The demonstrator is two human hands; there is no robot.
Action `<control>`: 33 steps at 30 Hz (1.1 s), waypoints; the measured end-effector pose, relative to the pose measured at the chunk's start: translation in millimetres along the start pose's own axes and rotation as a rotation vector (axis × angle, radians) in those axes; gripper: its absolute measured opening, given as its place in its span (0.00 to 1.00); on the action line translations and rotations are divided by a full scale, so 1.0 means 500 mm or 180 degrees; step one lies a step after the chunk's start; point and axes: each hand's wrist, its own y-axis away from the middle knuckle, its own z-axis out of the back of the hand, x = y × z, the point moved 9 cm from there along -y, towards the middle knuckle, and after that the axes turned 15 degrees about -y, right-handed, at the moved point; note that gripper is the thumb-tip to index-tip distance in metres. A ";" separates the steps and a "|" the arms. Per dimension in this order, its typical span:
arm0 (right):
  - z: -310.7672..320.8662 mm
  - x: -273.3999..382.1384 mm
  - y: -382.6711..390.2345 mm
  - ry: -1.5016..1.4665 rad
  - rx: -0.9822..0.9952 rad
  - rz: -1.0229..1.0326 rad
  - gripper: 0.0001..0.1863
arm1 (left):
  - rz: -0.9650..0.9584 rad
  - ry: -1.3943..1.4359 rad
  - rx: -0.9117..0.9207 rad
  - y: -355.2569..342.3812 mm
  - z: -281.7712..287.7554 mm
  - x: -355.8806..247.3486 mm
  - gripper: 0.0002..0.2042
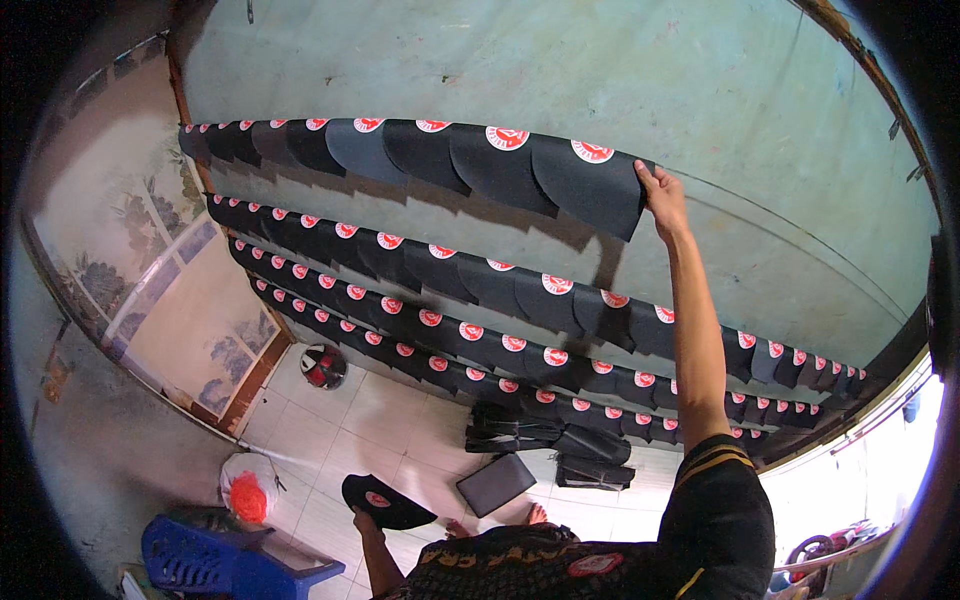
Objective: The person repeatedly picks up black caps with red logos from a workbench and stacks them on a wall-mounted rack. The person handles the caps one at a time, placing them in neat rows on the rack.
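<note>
With my right arm stretched up, my right hand [662, 200] is closed on the edge of a black fabric panel [590, 190]. This panel hangs at the right end of the top row, over a line along the wall, and carries a round red-and-white print. Low down, my left hand [366, 524] grips another black fabric panel [405, 508] with the same kind of print; most of its fingers are hidden. Overlapping dark panels fill the rest of the top row, one of them a greyer panel [365, 150]. Lower rows of similar panels [430, 318] hang beneath.
Bundles of black fabric [595, 473] lie on the tiled floor [365, 420] beside a dark rectangular object [497, 485] near my feet. A helmet [322, 367] sits by the wall. At lower left are a blue plastic chair [190, 560] and a white sack [235, 470] with something orange-red.
</note>
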 end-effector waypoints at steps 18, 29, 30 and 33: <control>0.015 -0.152 0.391 0.0288 -0.1222 0.0564 0.14 | -0.0781 -0.0781 0.0865 0.230 -0.332 -0.268 0.28; -0.310 -0.468 0.780 -0.2597 0.2122 -0.3376 0.32 | -0.0283 0.0122 0.1920 0.512 -0.550 -0.529 0.25; -0.302 -0.448 0.773 -0.2473 0.2210 -0.3173 0.29 | -0.0289 0.0100 0.1942 0.509 -0.560 -0.525 0.25; -0.263 -0.398 0.752 -0.2086 0.2208 -0.2857 0.23 | -0.0402 -0.0154 0.1956 0.503 -0.591 -0.515 0.23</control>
